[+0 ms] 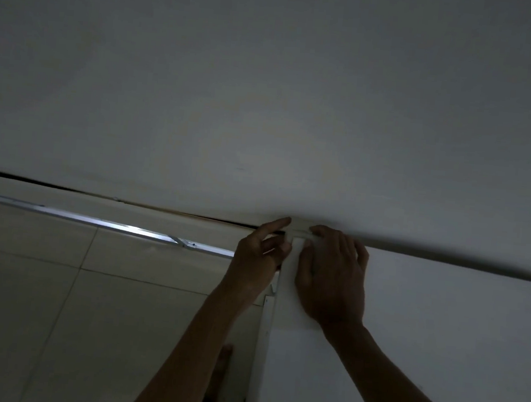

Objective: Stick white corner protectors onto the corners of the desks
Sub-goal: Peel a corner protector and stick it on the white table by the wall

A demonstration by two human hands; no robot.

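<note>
Your forearms are reaching far | left hand and right hand are pressing corner protector with spread fingers onto desk corner | protector seating, nearly stuck.

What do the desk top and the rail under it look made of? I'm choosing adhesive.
Desk top: smooth, matte white board, probably laminate; even, no grain. Rail: bare metal, likely aluminium; bright glint and screw heads. The dim light leaves both uncertain.

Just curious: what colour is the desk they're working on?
White, in the dim head view: desk.
</note>
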